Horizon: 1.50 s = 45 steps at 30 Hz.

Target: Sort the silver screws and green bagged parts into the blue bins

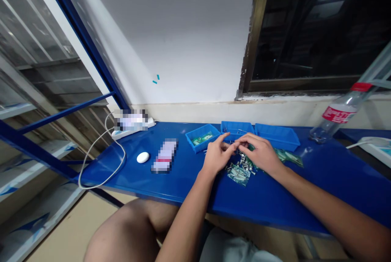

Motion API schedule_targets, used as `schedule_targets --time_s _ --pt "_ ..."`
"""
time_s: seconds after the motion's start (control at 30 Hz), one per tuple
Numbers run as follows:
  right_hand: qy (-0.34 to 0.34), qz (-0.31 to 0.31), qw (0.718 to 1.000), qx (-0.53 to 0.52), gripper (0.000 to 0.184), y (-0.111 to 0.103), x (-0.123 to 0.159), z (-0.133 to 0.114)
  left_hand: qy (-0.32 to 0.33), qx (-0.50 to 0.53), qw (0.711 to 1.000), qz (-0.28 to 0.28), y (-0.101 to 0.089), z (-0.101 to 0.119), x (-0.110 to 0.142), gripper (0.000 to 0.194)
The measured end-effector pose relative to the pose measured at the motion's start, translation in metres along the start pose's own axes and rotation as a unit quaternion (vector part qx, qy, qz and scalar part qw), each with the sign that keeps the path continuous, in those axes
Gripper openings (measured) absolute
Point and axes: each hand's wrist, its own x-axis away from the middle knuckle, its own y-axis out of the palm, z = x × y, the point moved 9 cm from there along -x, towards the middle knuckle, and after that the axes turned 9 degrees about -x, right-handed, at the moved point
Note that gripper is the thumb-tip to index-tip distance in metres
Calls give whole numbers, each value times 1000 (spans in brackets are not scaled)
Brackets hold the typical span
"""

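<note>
Metal pieces [245, 164], small and silvery, lie loose on the glossy blue table [186, 184] by my left hand [216, 155] and right hand [260, 152], drawn together, grip unclear; a careless brush could scatter them.

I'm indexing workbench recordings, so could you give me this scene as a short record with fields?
Surface: blue table against a pale wall
Left hand: left hand, fingertips close to the other hand's
Right hand: right hand; whether either hand grips something is unclear
Beneath the hands: small loose metal parts
Nearest the table's front edge: green-tinted packet
Behind: three blue bins in a row
Left side: white rounded object, white cable
Right side: clear bottle with red label
</note>
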Motion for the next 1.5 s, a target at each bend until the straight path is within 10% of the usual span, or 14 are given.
schedule_targets --time_s 1.5 --pt "75 -11 995 -62 29 10 3 23 40 40 997 58 -8 -6 -7 62"
